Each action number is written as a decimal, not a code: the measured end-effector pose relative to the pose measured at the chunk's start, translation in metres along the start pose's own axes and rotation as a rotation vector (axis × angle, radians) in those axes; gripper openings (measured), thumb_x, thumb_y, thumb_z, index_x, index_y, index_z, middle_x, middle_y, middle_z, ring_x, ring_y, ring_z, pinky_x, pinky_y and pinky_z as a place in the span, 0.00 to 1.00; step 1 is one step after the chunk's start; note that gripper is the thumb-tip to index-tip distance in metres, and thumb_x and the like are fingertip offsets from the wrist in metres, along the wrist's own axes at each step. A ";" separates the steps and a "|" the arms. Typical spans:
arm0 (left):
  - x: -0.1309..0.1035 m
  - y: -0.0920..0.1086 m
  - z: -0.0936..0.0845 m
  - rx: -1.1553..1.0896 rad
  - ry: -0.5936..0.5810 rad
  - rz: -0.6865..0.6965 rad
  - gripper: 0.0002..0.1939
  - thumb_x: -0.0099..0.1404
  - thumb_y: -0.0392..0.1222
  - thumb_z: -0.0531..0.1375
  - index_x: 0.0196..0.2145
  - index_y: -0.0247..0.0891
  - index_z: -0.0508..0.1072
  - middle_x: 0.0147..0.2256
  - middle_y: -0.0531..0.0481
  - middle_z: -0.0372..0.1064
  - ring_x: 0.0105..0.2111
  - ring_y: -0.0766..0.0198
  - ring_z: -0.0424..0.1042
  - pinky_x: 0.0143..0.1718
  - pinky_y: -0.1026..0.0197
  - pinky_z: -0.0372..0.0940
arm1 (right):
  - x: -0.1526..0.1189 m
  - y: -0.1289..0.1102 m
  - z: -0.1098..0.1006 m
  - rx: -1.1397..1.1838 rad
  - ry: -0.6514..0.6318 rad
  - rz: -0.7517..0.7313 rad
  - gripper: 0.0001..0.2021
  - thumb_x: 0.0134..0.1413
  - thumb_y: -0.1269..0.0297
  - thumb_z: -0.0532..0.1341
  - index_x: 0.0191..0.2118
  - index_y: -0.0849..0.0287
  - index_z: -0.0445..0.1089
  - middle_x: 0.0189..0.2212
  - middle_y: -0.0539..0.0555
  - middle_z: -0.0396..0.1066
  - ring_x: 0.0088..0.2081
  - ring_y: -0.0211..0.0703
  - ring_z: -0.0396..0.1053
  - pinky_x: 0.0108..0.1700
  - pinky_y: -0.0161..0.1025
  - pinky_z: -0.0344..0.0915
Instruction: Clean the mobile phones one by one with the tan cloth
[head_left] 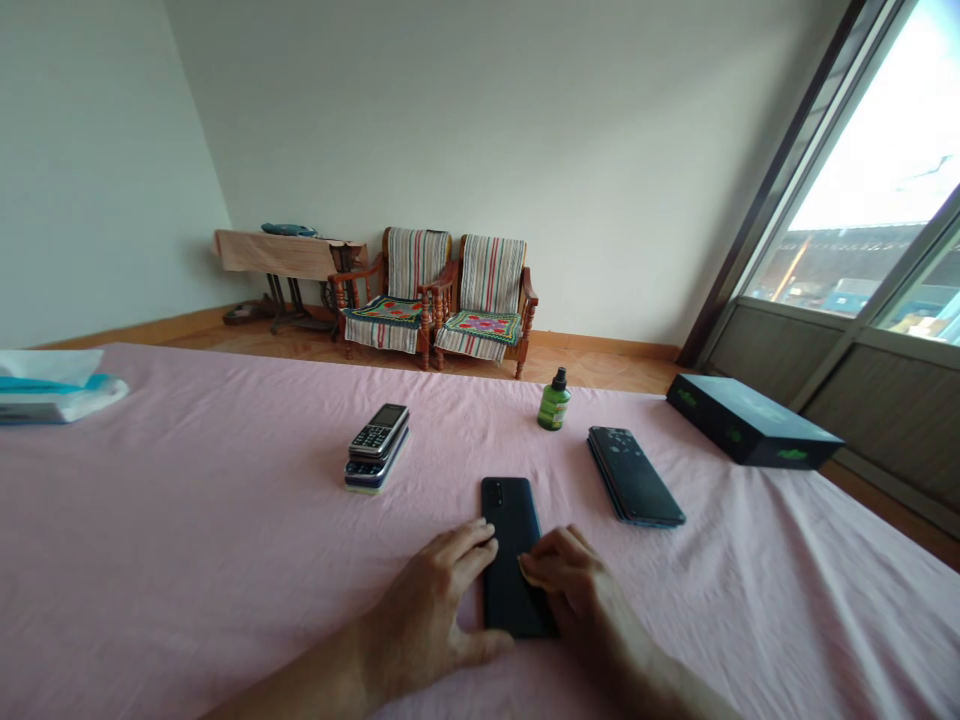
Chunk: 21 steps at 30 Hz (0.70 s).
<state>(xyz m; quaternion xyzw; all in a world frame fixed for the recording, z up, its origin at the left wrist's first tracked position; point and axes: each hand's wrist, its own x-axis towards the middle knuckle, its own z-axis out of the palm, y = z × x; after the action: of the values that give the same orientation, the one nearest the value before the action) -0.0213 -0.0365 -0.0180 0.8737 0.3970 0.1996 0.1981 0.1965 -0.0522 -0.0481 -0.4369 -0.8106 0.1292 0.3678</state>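
Observation:
A dark smartphone lies back side up on the pink cloth, its camera block at the far left corner. My left hand holds it from the left, fingertips on the upper left edge and thumb at the near end. On the right part of the phone's back presses my right hand, its fingers bunched around a small yellowish piece. Most of that piece is hidden under the fingers, so its kind does not show.
Keypad phones sit stacked at the left, and a stack of smartphones lies at the right. Beyond stand a green bottle with a black cap and a black box. A tissue pack is at the far left.

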 end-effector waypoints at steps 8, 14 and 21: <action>0.001 -0.001 0.001 0.010 -0.005 0.014 0.38 0.48 0.46 0.71 0.56 0.36 0.68 0.59 0.38 0.61 0.58 0.45 0.61 0.58 0.45 0.59 | -0.005 -0.001 0.000 0.009 -0.009 -0.009 0.14 0.60 0.76 0.53 0.36 0.57 0.75 0.32 0.55 0.68 0.35 0.41 0.65 0.34 0.36 0.64; -0.001 -0.001 -0.002 -0.016 -0.006 0.006 0.38 0.49 0.49 0.71 0.56 0.38 0.68 0.59 0.40 0.61 0.58 0.44 0.60 0.58 0.43 0.58 | 0.067 0.040 0.010 -0.040 0.093 0.049 0.18 0.49 0.85 0.54 0.33 0.60 0.78 0.32 0.56 0.69 0.37 0.45 0.65 0.39 0.39 0.64; 0.002 0.006 -0.005 -0.035 -0.014 -0.015 0.39 0.47 0.44 0.73 0.55 0.33 0.69 0.58 0.38 0.61 0.58 0.47 0.61 0.59 0.49 0.59 | 0.035 0.021 0.005 0.038 0.060 0.095 0.18 0.50 0.83 0.53 0.34 0.58 0.77 0.32 0.55 0.68 0.36 0.42 0.66 0.37 0.36 0.65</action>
<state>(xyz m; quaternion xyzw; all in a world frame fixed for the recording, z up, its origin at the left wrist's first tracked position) -0.0188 -0.0378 -0.0098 0.8684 0.3987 0.1988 0.2176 0.1942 -0.0113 -0.0459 -0.4713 -0.7750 0.1489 0.3938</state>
